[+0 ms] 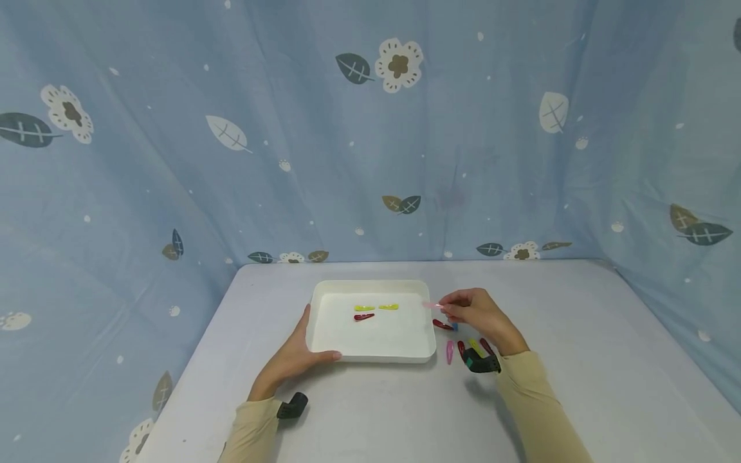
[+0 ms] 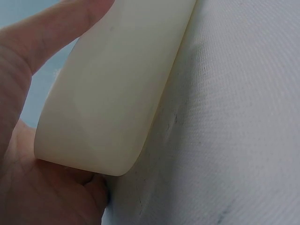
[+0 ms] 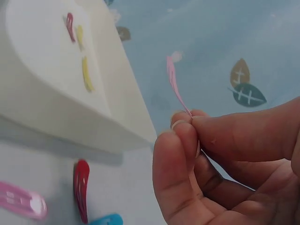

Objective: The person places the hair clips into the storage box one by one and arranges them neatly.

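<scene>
My right hand [image 1: 479,316] pinches a pink snap hair clip [image 3: 172,79] by one end, between thumb and fingertips. The clip sticks out leftward over the right rim of a white tray [image 1: 382,339]. At the tray's front left corner, my left hand [image 1: 294,355] holds it, thumb along the front wall [image 2: 112,89] and fingers along the left side. Inside the tray lie a yellow clip [image 1: 365,308], another yellow clip [image 1: 389,307] and a red clip [image 1: 364,316].
Right of the tray, several clips lie on the white table [image 1: 370,411]: a red one [image 1: 442,325], a blue one [image 3: 107,219], a pink one [image 1: 449,352], a yellow one [image 1: 477,348] and darker red ones. A blue patterned curtain [image 1: 324,141] hangs behind.
</scene>
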A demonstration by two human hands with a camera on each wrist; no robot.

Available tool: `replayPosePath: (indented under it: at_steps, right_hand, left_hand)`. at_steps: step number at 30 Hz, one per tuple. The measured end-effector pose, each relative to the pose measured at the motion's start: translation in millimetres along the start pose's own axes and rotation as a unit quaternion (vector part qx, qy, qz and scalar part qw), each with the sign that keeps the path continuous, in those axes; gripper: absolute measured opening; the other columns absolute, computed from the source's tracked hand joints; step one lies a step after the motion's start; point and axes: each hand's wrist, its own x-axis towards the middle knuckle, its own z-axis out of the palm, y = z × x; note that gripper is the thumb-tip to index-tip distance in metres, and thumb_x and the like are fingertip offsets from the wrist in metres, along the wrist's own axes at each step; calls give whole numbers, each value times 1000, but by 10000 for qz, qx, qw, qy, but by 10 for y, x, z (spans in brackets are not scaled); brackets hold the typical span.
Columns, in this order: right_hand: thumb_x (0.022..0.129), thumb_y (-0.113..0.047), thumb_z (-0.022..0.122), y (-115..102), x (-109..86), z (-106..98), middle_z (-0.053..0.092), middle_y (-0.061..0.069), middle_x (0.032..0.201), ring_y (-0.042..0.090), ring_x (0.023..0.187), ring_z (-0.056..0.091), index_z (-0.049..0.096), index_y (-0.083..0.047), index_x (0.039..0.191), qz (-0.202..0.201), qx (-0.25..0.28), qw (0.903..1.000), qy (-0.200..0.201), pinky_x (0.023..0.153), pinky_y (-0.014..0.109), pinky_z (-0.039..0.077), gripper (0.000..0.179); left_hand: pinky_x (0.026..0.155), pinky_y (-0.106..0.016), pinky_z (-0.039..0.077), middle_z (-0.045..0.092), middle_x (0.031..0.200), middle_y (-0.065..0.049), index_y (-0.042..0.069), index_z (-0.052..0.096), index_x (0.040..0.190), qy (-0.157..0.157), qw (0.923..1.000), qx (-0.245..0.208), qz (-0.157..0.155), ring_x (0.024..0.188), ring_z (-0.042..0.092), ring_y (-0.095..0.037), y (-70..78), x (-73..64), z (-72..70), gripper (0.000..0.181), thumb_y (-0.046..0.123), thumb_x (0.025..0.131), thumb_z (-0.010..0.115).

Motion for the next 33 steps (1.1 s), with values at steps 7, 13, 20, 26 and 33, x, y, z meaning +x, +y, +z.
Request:
replayPosePath:
  at_steps: [7, 13, 20, 26, 33]
  right_hand:
    - [101, -10, 65, -82, 105, 128, 71, 20, 119, 29, 104, 71, 69, 6, 121, 177, 224, 9996, -73, 92, 35, 60, 26]
    - [100, -8, 67, -124, 182, 224, 73, 19, 116, 31, 105, 71, 69, 7, 122, 169, 330, 9992, -164, 95, 41, 59, 27]
    - [100, -7, 66, -193, 293, 327, 74, 17, 114, 31, 105, 72, 69, 6, 121, 367, 435, 9981, -256, 83, 28, 60, 25]
    - [100, -6, 66, -239, 378, 402, 72, 24, 122, 34, 109, 71, 71, 6, 120, 361, 495, 9973, -407, 85, 28, 60, 24]
    - [99, -3, 65, -302, 467, 501, 74, 21, 116, 26, 101, 73, 70, 8, 119, 246, 637, 9963, -524, 81, 24, 60, 23]
  left_hand:
    - [121, -65, 22, 22, 172, -8, 21, -2, 168, -11, 10000, -75, 44, 153, 32, -33, 16, 10, 0, 137, 32, 72, 96]
    - [120, -64, 24, 27, 170, -9, 20, 0, 167, -44, 9997, -168, 158, 148, 37, -34, 32, 6, -5, 136, 29, 72, 96]
    - [121, -65, 23, 24, 171, -9, 20, -1, 168, -43, 9998, -146, 113, 151, 34, -34, 31, -1, -4, 137, 30, 72, 96]
    - [120, -65, 23, 25, 171, -8, 21, -1, 167, -58, 9997, -182, 125, 151, 34, -34, 34, 0, -2, 136, 29, 72, 96]
    - [118, -63, 27, 31, 168, -10, 24, 1, 167, -86, 9994, -236, 240, 145, 40, -34, 54, 2, -3, 134, 27, 72, 96]
